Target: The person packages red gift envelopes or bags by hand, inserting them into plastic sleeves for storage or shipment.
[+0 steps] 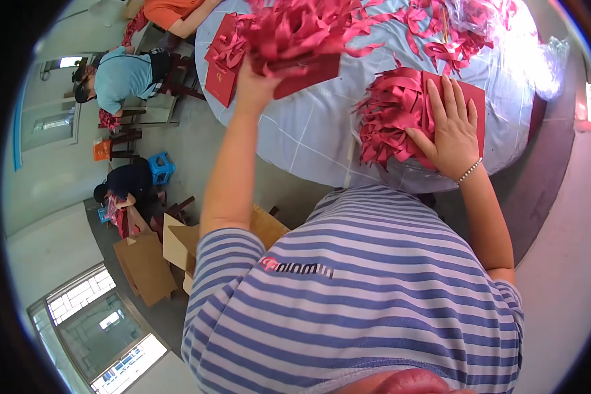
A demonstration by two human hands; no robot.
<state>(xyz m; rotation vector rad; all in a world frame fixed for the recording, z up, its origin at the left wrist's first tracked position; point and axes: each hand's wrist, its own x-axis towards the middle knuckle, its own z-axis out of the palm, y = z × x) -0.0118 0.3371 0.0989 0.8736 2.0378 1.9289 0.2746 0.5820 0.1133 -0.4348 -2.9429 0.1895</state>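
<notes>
The left hand [257,84] is at a flat red pack [316,74] near the top middle of the frame. Its fingers hide under curly red ribbons [302,29], so I can't tell how tight they pinch. If they are loose, the pack might slip. The right hand [454,128] lies flat, fingers spread, on a red bundle [397,108] at the upper right. Pushing too hard could squash its ribbons. The bundle sits near the table [302,131] edge, so a bump could knock it off.
</notes>
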